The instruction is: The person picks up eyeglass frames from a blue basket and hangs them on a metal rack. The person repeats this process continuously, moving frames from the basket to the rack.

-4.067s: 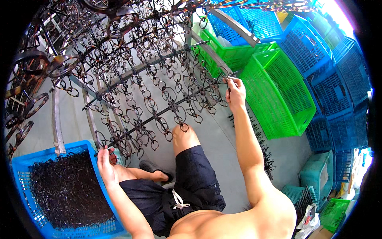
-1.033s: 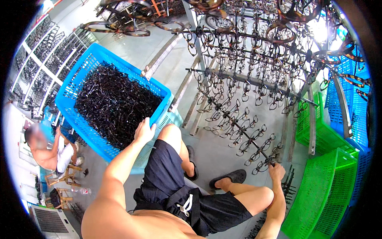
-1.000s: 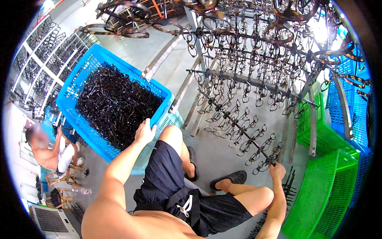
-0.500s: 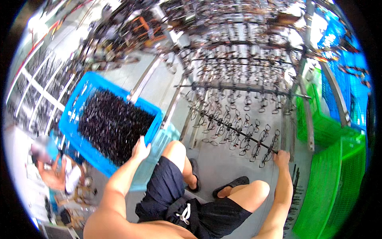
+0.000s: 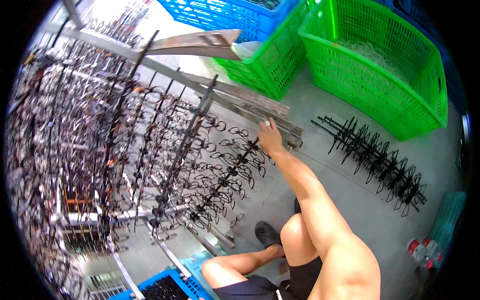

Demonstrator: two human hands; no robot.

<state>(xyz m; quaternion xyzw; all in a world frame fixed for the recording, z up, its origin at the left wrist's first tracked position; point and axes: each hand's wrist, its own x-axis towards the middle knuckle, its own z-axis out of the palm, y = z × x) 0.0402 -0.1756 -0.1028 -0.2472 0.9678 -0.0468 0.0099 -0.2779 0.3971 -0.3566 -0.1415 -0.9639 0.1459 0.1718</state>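
My right hand [image 5: 270, 137] is closed around the upper end of a black rod [image 5: 231, 173]. Along that rod, dark looped pieces that look like eyeglass frames [image 5: 220, 201] stick out on both sides. The rod slants down to the left, beside a rack [image 5: 194, 117] hung with many similar rods and frames. My left hand is out of view; in the lower left is the blue crate [image 5: 187, 286] holding small dark pieces.
Black rods with hooks [image 5: 378, 159] lie on the grey floor at right. Behind them stands a green crate [image 5: 370, 67] with clear stringy material inside. Another green crate [image 5: 270, 70] and a blue crate [image 5: 215, 20] are at the back. Worn rails [image 5: 260, 102] jut out near my hand.
My view has swung to the right, bringing the floor rods and green crates inward. The blue crate has slid to the lower edge and my left hand has left view. My right hand stays at the rod's end.
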